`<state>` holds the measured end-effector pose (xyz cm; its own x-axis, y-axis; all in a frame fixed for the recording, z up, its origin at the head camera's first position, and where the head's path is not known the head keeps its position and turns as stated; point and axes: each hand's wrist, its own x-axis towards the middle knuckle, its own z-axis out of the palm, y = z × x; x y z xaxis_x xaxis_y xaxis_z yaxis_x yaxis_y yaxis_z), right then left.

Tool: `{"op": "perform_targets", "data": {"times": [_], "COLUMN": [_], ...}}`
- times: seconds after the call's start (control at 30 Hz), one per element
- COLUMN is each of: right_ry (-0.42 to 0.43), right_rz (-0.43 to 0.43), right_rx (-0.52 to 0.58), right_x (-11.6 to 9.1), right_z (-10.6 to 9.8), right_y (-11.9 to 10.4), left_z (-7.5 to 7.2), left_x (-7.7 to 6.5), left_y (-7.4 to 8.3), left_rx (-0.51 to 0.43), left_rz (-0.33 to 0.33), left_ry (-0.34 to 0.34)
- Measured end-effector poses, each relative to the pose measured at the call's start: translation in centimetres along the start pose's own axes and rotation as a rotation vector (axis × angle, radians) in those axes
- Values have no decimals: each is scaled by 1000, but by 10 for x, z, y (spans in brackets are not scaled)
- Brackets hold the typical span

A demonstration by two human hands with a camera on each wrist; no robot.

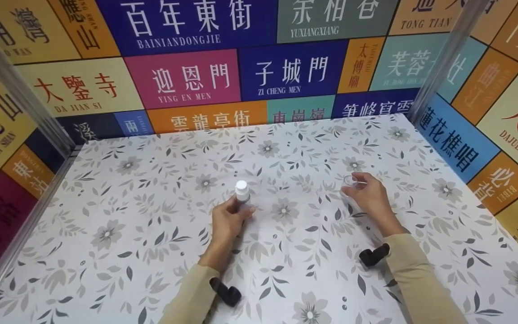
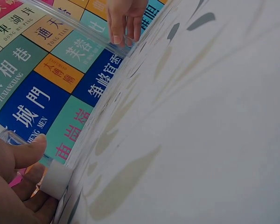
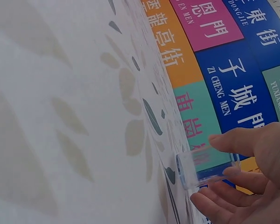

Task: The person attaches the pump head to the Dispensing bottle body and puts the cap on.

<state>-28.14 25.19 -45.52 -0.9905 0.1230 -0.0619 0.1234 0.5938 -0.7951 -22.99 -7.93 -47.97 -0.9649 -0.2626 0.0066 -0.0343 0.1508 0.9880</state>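
My left hand (image 1: 229,218) grips a small bottle (image 1: 242,191) between thumb and fingers, its white end pointing away from me. Up close in the left wrist view, this bottle (image 2: 57,179) has a white part next to the tabletop and a clear part held in the fingers. Whether it touches the table, I cannot tell. Farther right, my right hand (image 1: 371,198) pinches a small clear plastic cylinder (image 1: 351,181). The right wrist view shows the cylinder (image 3: 207,165) see-through, its far rim close to the table surface, thumb on one side and fingers on the other.
A white floral-patterned cloth covers the table (image 1: 160,252). Behind and at both sides stand walls (image 1: 182,81) of coloured panels with Chinese lettering. Clear posts (image 1: 439,67) rise at the far corners. Dark straps with mounts (image 1: 373,255) sit on both wrists over beige sleeves.
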Motion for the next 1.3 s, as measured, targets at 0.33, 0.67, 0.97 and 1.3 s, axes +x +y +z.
{"op": "perform_targets", "data": {"times": [0.33, 0.67, 0.97, 1.3], "right_ry": [-3, -20, -20, 8], "right_rz": [-13, -33, -21, -22], "right_rx": [-33, -28, -33, -4], "right_x": [0, 0, 0, -3], "right_z": [3, 2, 2, -1], "right_y": [1, 3, 4, -1], "left_z": [0, 0, 1, 1], "left_x": [0, 0, 0, 2], "left_y": [0, 1, 1, 0], "left_rx": [-7, -50, -44, -41], "left_rz": [-2, -12, 1, -18], "left_ry": [3, -14, 7, 0]}}
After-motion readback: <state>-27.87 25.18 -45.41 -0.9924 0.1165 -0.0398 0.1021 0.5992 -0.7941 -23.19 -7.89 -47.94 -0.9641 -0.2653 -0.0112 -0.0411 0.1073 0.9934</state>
